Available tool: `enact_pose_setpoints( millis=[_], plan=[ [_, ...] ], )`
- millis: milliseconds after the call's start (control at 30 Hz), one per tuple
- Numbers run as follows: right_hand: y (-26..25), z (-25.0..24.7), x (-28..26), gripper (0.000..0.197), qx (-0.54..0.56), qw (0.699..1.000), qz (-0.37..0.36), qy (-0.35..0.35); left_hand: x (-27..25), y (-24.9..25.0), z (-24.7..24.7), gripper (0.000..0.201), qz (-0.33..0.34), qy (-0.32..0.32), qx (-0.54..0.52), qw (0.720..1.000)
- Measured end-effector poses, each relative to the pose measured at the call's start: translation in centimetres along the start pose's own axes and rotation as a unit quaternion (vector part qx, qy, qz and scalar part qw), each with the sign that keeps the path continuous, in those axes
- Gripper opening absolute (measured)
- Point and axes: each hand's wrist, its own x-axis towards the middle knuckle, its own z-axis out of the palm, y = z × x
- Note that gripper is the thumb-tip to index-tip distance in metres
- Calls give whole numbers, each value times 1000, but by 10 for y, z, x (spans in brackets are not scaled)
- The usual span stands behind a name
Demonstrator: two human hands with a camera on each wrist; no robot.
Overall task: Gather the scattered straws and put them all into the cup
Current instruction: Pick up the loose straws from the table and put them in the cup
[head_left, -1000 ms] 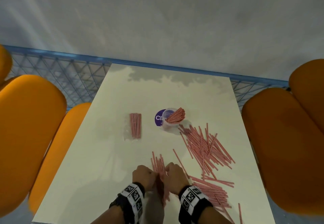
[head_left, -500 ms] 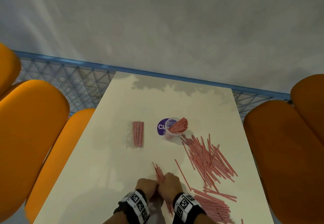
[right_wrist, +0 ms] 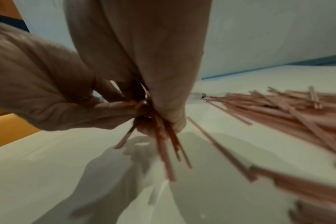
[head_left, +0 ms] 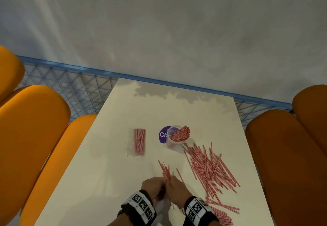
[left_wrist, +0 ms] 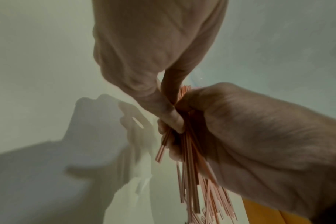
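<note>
Straws (head_left: pixel 210 167) lie mostly loose on the table (head_left: pixel 113 164): a big heap just near and right of the cup (head_left: pixel 172 140), a second heap at the near right edge (head_left: pixel 221 215), and one stray straw (head_left: pixel 179 174) beside the hands. One batch already stands slanted in the cup, so the task looks partly done, with most of the straws left to gather. A packet of straws (head_left: pixel 139 143) rests left of the cup, apart from the mess.

Both hands meet at the near middle of the table. The left hand (head_left: pixel 153 187) and right hand (head_left: pixel 177 189) have fingers curled round one small bundle (head_left: pixel 165 172), its ends fanning toward the cup; they seem to be squaring it up.

Bare table lies between the bundle and the cup, and wide room on the left. The near right heap sits close to the table edge, so a careless sweep could knock straws off. Orange seats (head_left: pixel 31 137) flank both sides.
</note>
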Motion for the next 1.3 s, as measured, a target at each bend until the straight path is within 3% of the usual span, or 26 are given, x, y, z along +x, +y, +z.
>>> enact_pose_setpoints(
  millis=[133, 233, 400, 500, 600, 700, 800, 867, 933, 967, 1033, 1100, 1133, 1166, 1300],
  plan=[
    [-1, -31, -7, 20, 25, 997, -66, -26, -14, 17, 9, 16, 71, 6, 23, 997],
    [-1, -44, -11, 23, 43, 993, -102, -27, -20, 28, 11, 14, 129, 17, 59, 990],
    [-11, -56, -23, 14, 142, 982, -124, -26, -37, 44, 12, 14, 155, -37, 91, 983],
    [-14, -59, -33, 14, 199, 972, -126, -23, -38, 61, 6, 14, 221, 24, 81, 972],
    [-21, -60, -45, 21, 77, 985, -157, -13, -44, 85, -4, 38, 294, 78, 78, 950],
    [-32, -55, -49, 39, -67, 986, -153, -6, -55, 87, 3, 60, 275, -23, 184, 943],
    [-37, -47, -47, 32, -144, 972, -177, 53, -67, 73, 17, 65, 254, -101, 283, 919],
    [-42, -55, -54, 31, -140, 967, -196, 89, -73, 72, 16, 66, 236, -102, 186, 948],
    [-49, -73, -65, 34, -3, 970, -221, 104, -72, 74, 7, 69, 182, -108, 20, 977],
    [-56, -83, -74, 39, 138, 960, -220, 101, -72, 74, 3, 68, 141, -124, -59, 980],
    [-74, -101, -94, 50, 414, 874, -231, 108, -75, 72, 3, 66, 49, -177, -180, 966],
    [-88, -105, -106, 56, 564, 783, -238, 112, -82, 68, 8, 67, -13, -236, -241, 941],
    [-93, -104, -107, 58, 595, 758, -244, 106, -86, 66, 11, 67, -25, -262, -257, 930],
    [-98, -102, -107, 60, 603, 749, -255, 102, -90, 65, 13, 68, -29, -286, -266, 920],
    [-104, -93, -107, 58, 545, 764, -317, 138, -95, 67, 13, 69, -15, -325, -294, 898]
  ],
)
